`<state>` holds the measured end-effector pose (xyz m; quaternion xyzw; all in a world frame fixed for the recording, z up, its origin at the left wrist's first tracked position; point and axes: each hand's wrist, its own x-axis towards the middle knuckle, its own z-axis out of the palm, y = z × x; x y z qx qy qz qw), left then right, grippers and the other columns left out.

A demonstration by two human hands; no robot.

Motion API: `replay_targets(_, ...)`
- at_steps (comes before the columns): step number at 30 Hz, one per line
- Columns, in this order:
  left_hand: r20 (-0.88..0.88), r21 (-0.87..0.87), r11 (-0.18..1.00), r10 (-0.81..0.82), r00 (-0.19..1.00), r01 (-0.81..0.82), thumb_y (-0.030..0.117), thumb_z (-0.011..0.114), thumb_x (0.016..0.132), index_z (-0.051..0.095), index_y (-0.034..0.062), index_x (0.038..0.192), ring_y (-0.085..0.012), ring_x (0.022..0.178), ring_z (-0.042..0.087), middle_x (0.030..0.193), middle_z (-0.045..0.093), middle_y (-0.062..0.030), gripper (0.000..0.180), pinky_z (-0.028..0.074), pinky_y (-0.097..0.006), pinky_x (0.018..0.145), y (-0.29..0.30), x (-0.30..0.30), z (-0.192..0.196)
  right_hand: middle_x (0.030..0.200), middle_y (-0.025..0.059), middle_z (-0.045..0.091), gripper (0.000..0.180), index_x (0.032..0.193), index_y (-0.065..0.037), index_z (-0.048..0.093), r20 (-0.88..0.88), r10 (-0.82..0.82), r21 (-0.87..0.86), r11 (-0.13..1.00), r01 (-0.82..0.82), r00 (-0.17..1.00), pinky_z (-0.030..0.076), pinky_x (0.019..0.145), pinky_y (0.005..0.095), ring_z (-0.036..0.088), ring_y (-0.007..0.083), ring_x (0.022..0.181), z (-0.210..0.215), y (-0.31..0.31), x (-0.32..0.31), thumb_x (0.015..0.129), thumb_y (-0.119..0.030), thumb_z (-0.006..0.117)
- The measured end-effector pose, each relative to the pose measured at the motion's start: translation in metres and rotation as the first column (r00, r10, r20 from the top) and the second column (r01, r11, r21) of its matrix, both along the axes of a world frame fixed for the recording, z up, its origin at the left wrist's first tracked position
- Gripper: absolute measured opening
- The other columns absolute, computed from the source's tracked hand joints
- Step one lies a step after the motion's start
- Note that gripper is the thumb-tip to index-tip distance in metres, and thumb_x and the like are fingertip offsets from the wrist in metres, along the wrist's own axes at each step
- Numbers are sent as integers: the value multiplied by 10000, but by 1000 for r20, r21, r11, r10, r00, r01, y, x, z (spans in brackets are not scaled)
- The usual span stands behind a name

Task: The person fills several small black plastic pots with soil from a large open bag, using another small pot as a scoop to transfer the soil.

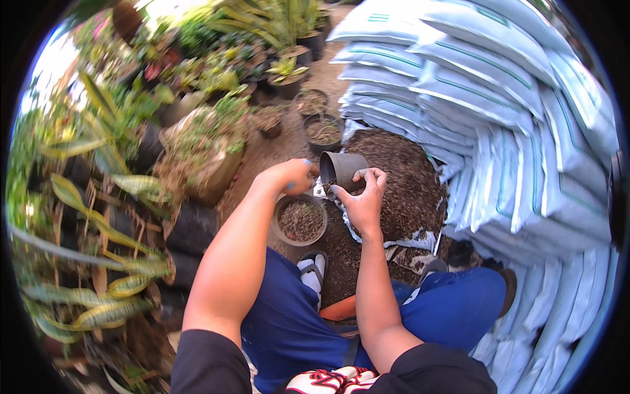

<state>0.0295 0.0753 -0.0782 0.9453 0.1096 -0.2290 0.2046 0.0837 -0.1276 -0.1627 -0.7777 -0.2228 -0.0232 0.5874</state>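
A dark grey plastic plant pot [346, 167] lies tipped on its side in the air, its mouth turned toward the left. My right hand [365, 202] grips it, with fingers along the wall and thumb near the rim, where some dark soil shows. Just left of the mouth is my left hand [293, 176], its fingers curled in; whatever they hold is hidden. Below that hand a round pot filled with brown soil [300, 222] stands on the ground. Behind the tipped pot spreads a large heap of dark potting mix [400, 177] with torn white sacking around its edge.
Stacked white sacks [472, 92] rise along the right side. Several soil-filled black pots [323, 131] stand ahead on the dirt ground. Potted snake plants [98, 289] and other greenery crowd the left, beside a large soil-filled bag [210, 157]. My sandalled foot [312, 272] is near the round pot.
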Motion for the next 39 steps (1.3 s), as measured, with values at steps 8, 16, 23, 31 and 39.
replay_targets(8,-35,-82,988,-133,991,130,218,658,946,618,69,1373,-303,1068,690,1157,729,-169,455,533,-399,925,-53,59,-24,1171,120,419,481,997,-64,550,18,-441,139,890,435,897,428,983,427,465,299,1127,-24,-73,56,722,-221,911)
replay_targets(16,-56,-87,986,-150,987,145,198,651,951,555,108,1446,-313,1178,660,1321,660,-180,512,527,-416,1007,-83,90,-31,1301,206,372,557,1050,-68,495,-50,-654,11,755,656,754,397,1019,517,447,412,1220,-41,-134,87,687,-67,917)
replay_targets(23,-1,-43,971,-233,972,233,198,677,934,455,108,1515,-364,1277,592,1385,579,-241,629,493,-450,1051,-109,128,-54,1447,268,360,518,1037,-79,476,-96,-718,-35,694,719,689,406,1065,540,426,497,1361,-66,-154,102,717,-18,878)
replay_targets(31,-68,79,995,-49,996,55,395,730,911,155,124,1637,-525,1456,333,1617,149,-376,965,329,-484,1210,-151,169,-80,1423,232,351,519,1050,-85,480,-252,-662,28,724,689,706,405,1055,532,463,464,1315,-90,-147,109,711,-18,867)
replay_targets(39,-209,100,952,304,929,-288,501,646,950,18,76,1643,-560,1465,286,1635,18,-393,1027,327,-503,1208,-170,198,-117,1319,198,383,471,1044,-72,496,-298,-605,64,759,648,738,409,1025,510,488,414,1204,-93,-134,111,694,-22,807)
